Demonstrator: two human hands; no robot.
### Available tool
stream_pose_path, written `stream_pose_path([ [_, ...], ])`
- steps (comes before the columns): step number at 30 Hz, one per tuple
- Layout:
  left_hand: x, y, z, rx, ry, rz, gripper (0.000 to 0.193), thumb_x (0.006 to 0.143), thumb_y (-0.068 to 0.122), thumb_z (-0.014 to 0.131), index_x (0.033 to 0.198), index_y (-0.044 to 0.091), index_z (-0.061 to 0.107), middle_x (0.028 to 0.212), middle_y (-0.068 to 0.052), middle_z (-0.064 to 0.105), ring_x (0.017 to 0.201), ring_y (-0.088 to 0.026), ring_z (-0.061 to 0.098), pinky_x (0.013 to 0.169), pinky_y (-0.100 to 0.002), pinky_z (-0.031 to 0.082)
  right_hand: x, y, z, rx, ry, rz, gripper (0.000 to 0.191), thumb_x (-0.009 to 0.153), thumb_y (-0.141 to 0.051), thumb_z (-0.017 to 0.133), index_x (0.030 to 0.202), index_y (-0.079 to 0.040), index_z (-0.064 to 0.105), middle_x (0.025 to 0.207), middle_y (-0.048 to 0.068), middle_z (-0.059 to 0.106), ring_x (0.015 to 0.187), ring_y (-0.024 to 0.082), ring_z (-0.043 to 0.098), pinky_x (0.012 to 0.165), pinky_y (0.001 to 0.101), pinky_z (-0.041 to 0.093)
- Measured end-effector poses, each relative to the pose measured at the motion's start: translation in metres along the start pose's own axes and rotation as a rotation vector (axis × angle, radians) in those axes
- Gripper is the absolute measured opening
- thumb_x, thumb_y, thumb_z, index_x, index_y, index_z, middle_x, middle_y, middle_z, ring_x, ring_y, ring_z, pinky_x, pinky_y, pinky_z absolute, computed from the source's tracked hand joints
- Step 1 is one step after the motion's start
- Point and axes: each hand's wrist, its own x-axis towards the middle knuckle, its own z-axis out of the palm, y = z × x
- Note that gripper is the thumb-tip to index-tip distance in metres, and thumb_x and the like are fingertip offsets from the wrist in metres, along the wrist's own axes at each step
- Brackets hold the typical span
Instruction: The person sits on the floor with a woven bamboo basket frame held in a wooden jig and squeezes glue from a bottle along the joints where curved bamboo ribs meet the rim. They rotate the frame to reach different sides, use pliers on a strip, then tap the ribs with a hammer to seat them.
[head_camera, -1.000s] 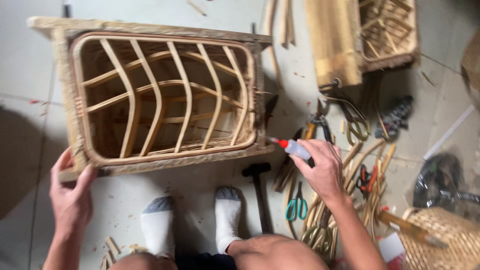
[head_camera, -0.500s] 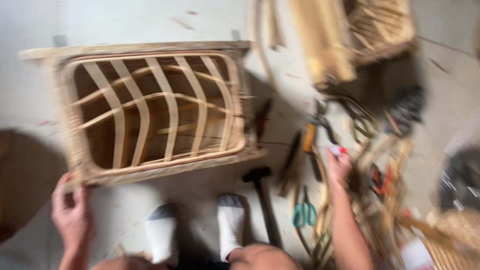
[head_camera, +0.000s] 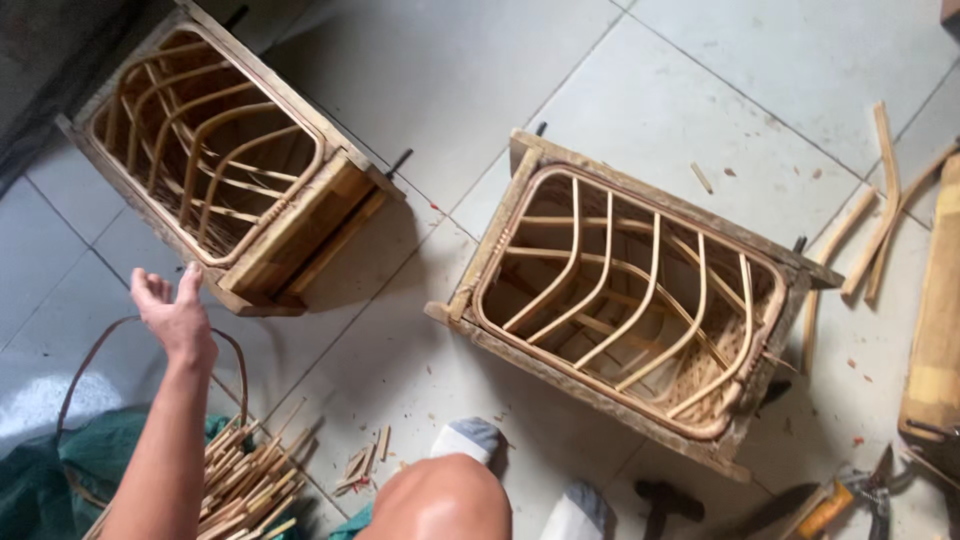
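Left hand: raised open over the tiled floor, fingers loosely spread, palm empty, touching nothing; it hovers just beside the near corner of the far rattan frame. Right hand: out of the head view, so its state cannot be told. Far rattan frame: a rectangular wooden box with bent cane ribs inside, lying on the floor at upper left, open side up, set at an angle. Near rattan frame: same build (wooden rim, curved cane ribs, a woven patch at its lower right corner), lying on the floor at centre right, well apart from the first. Bundle of short cane sticks: heaped at lower left beside the forearm, on a green cloth, with a thin cane hoop arching over it. Loose cane offcuts: scattered on the tiles near the bundle. Knee and two socked feet: at the bottom edge. Hammer head and pliers: on the floor at lower right. Long wooden strips: lying at the right edge.
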Motion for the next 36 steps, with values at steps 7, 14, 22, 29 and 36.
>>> stream_pose_path([
  [7, 0.070, -0.010, 0.025, -0.035, -0.187, -0.474, 0.053, 0.089, 0.015, 0.083, 0.131, 0.006, 0.053, 0.114, -0.007, 0.065, 0.102, -0.020, 0.065, 0.082, -0.035, 0.054, -0.010, -0.014, 0.003, 0.041, 0.044, -0.147, 0.050, 0.106, -0.032, 0.055, 0.137, 0.006, 0.049, 0.132, 0.024, 0.058, 0.121, 0.033, 0.058, 0.105, 0.0459, 0.047],
  [14, 0.081, -0.015, 0.032, -0.142, -0.333, -0.449, 0.036, 0.099, 0.015, 0.070, 0.128, 0.005, 0.052, 0.117, -0.009, 0.066, 0.101, -0.018, 0.068, 0.086, -0.034, 0.057, -0.035, -0.103, 0.009, 0.224, -0.419, -0.221, 0.055, 0.112, -0.035, 0.041, 0.148, 0.006, 0.047, 0.146, 0.023, 0.054, 0.134, 0.034, 0.053, 0.111, 0.0435, 0.042],
  [22, 0.108, -0.061, 0.058, -0.160, -0.577, -0.573, 0.022, 0.111, 0.023, 0.051, 0.115, 0.002, 0.056, 0.105, -0.012, 0.067, 0.100, -0.025, 0.068, 0.090, -0.043, 0.055, -0.047, -0.158, 0.032, -0.050, -0.345, -0.118, 0.065, 0.106, -0.054, 0.040, 0.142, -0.003, 0.059, 0.142, 0.020, 0.063, 0.134, 0.031, 0.058, 0.112, 0.0423, 0.043],
  [29, 0.147, -0.065, 0.181, -0.218, -0.684, -0.542, 0.029, 0.109, 0.030, 0.058, 0.124, 0.006, 0.061, 0.107, -0.001, 0.068, 0.097, -0.011, 0.068, 0.084, -0.027, 0.054, -0.036, -0.133, 0.040, -0.023, -0.314, -0.071, 0.065, 0.108, -0.053, 0.043, 0.142, -0.001, 0.059, 0.143, 0.024, 0.059, 0.135, 0.030, 0.053, 0.112, 0.0426, 0.041],
  [36, 0.144, 0.040, 0.350, -0.125, -0.824, -0.242, 0.106, 0.105, 0.042, 0.079, 0.156, 0.010, -0.008, 0.157, -0.026, 0.035, 0.141, -0.035, 0.049, 0.112, -0.052, 0.042, -0.041, -0.128, 0.042, 0.051, -0.288, -0.038, 0.057, 0.108, -0.044, 0.051, 0.138, 0.002, 0.062, 0.134, 0.023, 0.066, 0.123, 0.025, 0.059, 0.108, 0.0360, 0.043],
])
